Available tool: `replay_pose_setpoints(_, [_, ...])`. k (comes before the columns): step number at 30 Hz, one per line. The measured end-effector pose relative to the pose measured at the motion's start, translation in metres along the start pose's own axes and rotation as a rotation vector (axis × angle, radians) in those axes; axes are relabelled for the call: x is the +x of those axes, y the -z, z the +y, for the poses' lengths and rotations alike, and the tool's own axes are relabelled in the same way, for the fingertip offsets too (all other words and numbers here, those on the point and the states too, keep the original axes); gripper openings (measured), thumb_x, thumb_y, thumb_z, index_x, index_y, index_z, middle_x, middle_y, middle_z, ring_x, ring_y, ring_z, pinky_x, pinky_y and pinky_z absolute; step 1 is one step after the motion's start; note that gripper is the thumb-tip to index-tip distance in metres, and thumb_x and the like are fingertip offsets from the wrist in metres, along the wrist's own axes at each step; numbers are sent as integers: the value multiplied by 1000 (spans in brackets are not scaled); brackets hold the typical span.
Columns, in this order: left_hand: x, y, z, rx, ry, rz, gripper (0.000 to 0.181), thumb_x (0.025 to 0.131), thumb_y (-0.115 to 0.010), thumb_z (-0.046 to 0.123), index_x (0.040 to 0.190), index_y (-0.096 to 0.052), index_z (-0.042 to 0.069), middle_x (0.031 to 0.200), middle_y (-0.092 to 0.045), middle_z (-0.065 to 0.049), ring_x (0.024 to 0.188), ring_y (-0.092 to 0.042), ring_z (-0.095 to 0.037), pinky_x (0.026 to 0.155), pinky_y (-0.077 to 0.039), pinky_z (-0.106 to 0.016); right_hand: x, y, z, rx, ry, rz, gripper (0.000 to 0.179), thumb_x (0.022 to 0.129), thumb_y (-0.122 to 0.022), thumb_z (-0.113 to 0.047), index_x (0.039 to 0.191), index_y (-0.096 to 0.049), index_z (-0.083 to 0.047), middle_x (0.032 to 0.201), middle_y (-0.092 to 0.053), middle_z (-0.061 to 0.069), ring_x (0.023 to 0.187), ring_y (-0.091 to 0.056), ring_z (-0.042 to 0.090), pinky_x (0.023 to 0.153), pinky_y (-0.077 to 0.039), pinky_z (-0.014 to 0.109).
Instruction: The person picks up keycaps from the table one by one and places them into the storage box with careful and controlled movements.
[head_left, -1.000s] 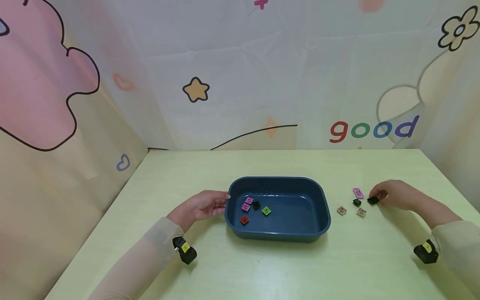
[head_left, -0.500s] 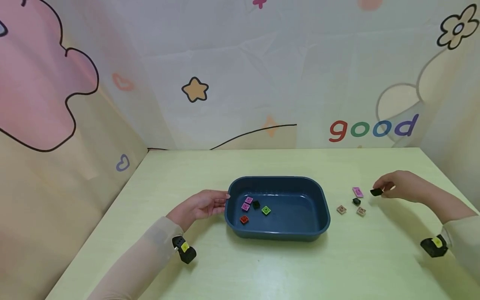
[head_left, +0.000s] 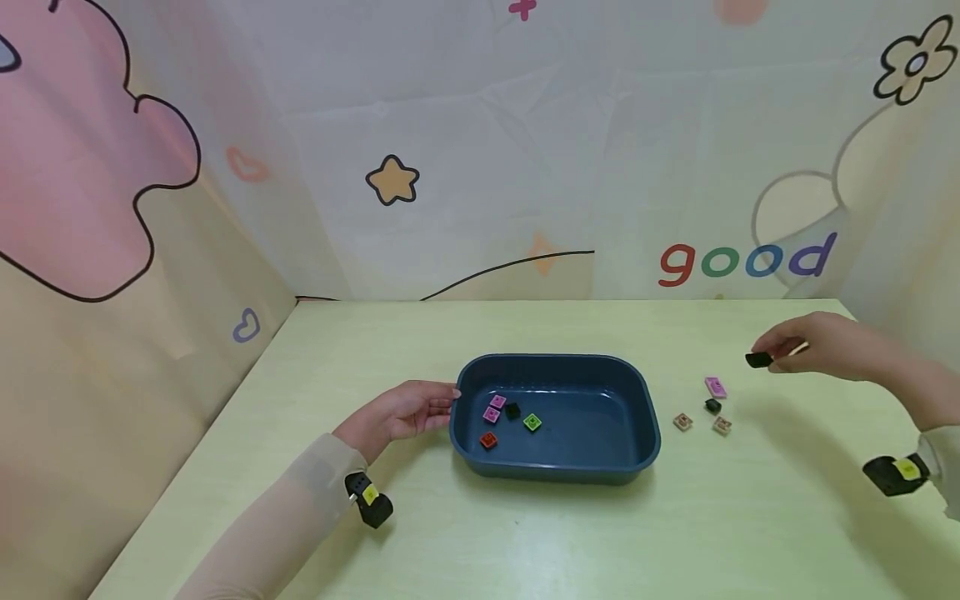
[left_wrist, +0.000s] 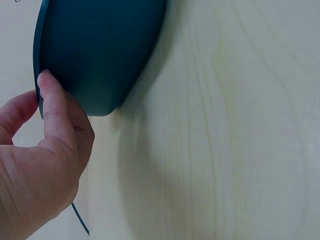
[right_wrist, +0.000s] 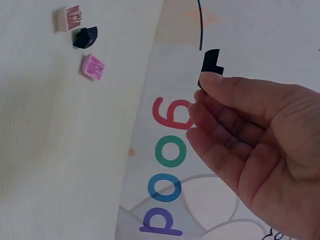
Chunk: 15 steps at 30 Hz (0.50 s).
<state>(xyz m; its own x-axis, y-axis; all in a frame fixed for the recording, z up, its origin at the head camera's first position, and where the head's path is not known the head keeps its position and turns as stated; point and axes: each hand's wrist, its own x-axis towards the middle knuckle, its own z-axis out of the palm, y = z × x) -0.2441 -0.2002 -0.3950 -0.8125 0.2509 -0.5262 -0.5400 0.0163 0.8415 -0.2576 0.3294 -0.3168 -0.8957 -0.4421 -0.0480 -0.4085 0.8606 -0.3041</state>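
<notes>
My left hand (head_left: pixel 401 410) pinches the left rim of a dark blue rectangular tub (head_left: pixel 585 433); the left wrist view shows thumb and fingers at the tub's edge. Inside lie two pink keycaps (head_left: pixel 495 407), a black one, a lime green one (head_left: pixel 532 422) and a red one (head_left: pixel 488 440). My right hand (head_left: pixel 825 346) holds a black keycap (right_wrist: pixel 211 61) between thumb and fingertips, raised above the table. Below and left of that hand lie a longer pink keycap (head_left: pixel 716 387), a small black keycap (head_left: pixel 712 406) and two beige keycaps (head_left: pixel 722 426).
The pale wooden table (head_left: pixel 517 550) reaches back to a printed cloth backdrop (head_left: pixel 480 192) with the word "good" on it. More cloth hangs along the left and right sides. Each wrist wears a small black camera (head_left: pixel 369 500).
My right hand has lifted the black keycap off the table, moving it up and slightly to the right. The left hand and the tub have stayed in place.
</notes>
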Motion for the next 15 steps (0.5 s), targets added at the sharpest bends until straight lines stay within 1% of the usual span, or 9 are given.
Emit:
replay_pose_setpoints(2, [0, 0, 0, 5, -1, -2, 43, 104, -54, 10, 144, -49, -6, 83, -71, 2, 70, -70, -5, 68, -62, -15, 0, 5, -5, 6, -14, 0, 24, 88, -77, -9, 111, -75, -4, 101, -76, 1, 82, -56, -13, 73, -56, 17])
replay_pose_setpoints(8, [0, 1, 0, 10, -2, -6, 41, 105, -54, 11, 142, -51, -6, 83, -71, 2, 69, -70, -4, 68, -61, -15, 5, 20, -21, 37, 9, -2, 24, 88, -76, -5, 112, -74, -1, 100, -75, 3, 82, -56, -13, 74, -56, 15])
replay_pose_setpoints(11, [1, 1, -1, 9, -2, -3, 41, 105, -54, 11, 142, -50, -6, 83, -71, 2, 70, -70, -5, 69, -62, -15, 8, 25, -30, 38, 22, -13, 25, 88, -76, -5, 113, -74, -1, 101, -75, 2, 83, -58, -10, 75, -56, 14])
replay_pose_setpoints(15, [1, 0, -1, 10, -2, 0, 43, 105, -55, 11, 145, -49, -6, 85, -70, 1, 72, -70, -5, 69, -62, -15, 13, 29, -40, 27, 25, -33, 26, 89, -76, -8, 115, -74, -5, 103, -74, 1, 85, -60, -6, 74, -56, 15])
